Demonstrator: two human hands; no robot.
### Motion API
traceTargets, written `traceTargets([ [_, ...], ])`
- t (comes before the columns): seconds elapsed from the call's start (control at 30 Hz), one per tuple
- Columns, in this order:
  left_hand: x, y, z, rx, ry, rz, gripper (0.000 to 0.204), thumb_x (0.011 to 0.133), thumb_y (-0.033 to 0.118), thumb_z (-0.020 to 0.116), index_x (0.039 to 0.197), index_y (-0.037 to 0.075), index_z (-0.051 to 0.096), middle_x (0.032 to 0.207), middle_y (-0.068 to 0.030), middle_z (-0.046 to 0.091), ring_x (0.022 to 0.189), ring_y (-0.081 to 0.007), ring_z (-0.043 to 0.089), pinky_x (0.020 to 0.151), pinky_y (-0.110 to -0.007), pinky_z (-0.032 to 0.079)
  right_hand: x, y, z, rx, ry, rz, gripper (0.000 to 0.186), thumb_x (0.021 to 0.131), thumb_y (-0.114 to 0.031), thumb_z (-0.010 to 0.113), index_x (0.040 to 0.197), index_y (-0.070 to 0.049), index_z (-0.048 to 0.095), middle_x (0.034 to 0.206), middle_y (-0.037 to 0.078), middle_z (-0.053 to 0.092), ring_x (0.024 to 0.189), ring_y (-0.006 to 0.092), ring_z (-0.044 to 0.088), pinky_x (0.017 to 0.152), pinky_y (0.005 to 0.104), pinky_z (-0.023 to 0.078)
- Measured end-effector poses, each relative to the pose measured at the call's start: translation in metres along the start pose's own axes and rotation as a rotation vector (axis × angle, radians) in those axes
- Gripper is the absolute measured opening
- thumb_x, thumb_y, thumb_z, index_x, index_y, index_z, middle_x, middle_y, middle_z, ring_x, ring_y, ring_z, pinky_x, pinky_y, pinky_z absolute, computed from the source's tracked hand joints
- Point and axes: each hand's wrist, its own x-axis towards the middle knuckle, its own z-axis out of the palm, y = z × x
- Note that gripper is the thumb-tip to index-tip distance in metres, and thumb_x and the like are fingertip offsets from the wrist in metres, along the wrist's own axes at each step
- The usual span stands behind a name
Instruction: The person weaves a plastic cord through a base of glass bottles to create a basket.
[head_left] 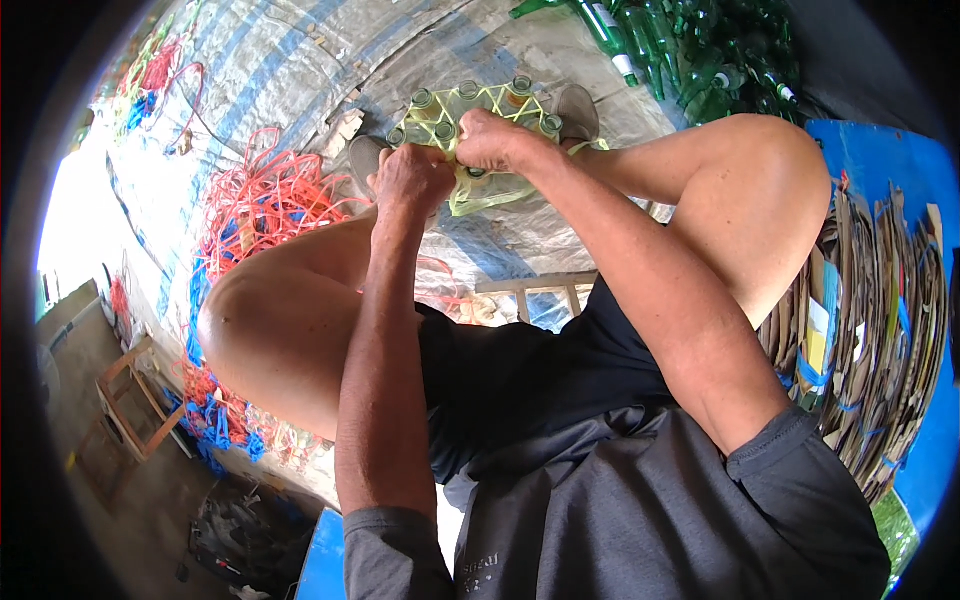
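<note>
Between my feet stands a bundle of several glass bottles (520,93) with open tops, upright and close together. Yellow-green plastic strap (486,197) criss-crosses among the bottle necks, and a loose loop of it hangs on my side. At the bundle's near left edge, my left hand (412,178) is closed on the strap. My right hand (487,140) makes a fist just right of it, over the near bottles, also gripping strap. My fingers hide the exact spot where the strap is held.
Tangled red strap (262,205) lies to the left. Green bottles (660,50) are heaped at the far right. Stacked flattened cardboard (870,330) stands on the right by a blue surface (880,150). A wooden frame (140,400) is at the lower left. A striped tarp (300,60) covers the floor.
</note>
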Motion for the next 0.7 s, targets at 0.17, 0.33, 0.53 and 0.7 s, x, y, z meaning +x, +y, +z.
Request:
traceTargets([
  [0.17, 0.005, -0.005, 0.002, -0.07, -0.03, -0.007, 0.019, 0.074, 0.02, 0.067, 0.085, 0.009, 0.077, 0.077, -0.0194, 0.069, 0.072, -0.0346, 0.069, 0.07, -0.041, 0.053, -0.002, -0.001, 0.0, 0.002, 0.008, 0.001, 0.033, 0.065, -0.009, 0.062, 0.092, 0.01, 0.067, 0.091, 0.027, 0.069, 0.085, 0.0309, 0.069, 0.072, 0.0405, 0.052],
  [0.33, 0.002, -0.001, -0.002, -0.138, -0.152, -0.199, 0.022, 0.073, 0.026, 0.065, 0.089, 0.024, 0.08, 0.095, -0.0143, 0.073, 0.107, -0.0386, 0.057, 0.093, -0.053, 0.044, -0.005, -0.003, -0.001, -0.019, 0.005, -0.023, 0.033, 0.066, -0.009, 0.062, 0.093, 0.009, 0.068, 0.091, 0.027, 0.069, 0.086, 0.032, 0.069, 0.072, 0.0421, 0.052],
  [0.53, -0.003, -0.001, -0.001, -0.279, 0.02, -0.135, 0.021, 0.072, 0.018, 0.065, 0.087, 0.013, 0.079, 0.076, -0.0193, 0.07, 0.074, -0.0345, 0.068, 0.072, -0.042, 0.054, -0.009, -0.004, -0.004, -0.031, -0.005, 0.004, 0.03, 0.068, -0.011, 0.061, 0.089, 0.009, 0.067, 0.085, 0.026, 0.069, 0.08, 0.0314, 0.07, 0.065, 0.0405, 0.052],
  [0.7, -0.006, -0.003, -0.004, -0.347, 0.042, -0.115, 0.02, 0.072, 0.018, 0.066, 0.086, 0.008, 0.078, 0.065, -0.0187, 0.066, 0.057, -0.0274, 0.066, 0.062, -0.037, 0.053, -0.017, -0.005, -0.006, 0.102, -0.052, 0.014, 0.024, 0.071, -0.008, 0.06, 0.086, 0.01, 0.065, 0.072, 0.023, 0.067, 0.068, 0.0328, 0.069, 0.059, 0.0422, 0.054],
])
